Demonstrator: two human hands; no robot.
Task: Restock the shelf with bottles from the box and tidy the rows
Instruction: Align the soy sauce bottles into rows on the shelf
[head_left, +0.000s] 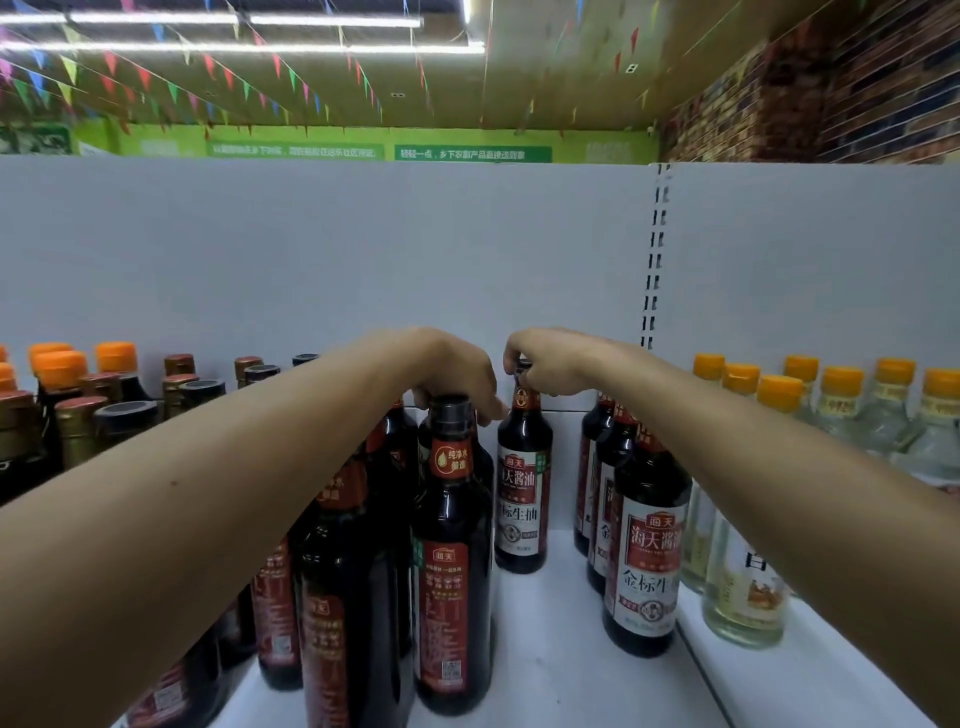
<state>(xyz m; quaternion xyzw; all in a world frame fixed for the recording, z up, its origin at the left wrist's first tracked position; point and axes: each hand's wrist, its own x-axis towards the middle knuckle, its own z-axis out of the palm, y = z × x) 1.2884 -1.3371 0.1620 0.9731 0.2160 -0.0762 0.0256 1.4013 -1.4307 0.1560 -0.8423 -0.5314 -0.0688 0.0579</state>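
Front bottle, cap gripped by left hand; right hand pinches lone bottle by its cap. Held so high, either may tip.

Both arms reach across the shelf. The right hand pinches the cap of a lone dark bottle. The left hand curls over the left row; its grip is hidden.

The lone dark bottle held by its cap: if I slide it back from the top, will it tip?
Quite possibly: the lone bottle is tall and narrow, and the right hand pinches only its cap, so a high push could rock it. It looks full of dark liquid, so probably heavy for its size.
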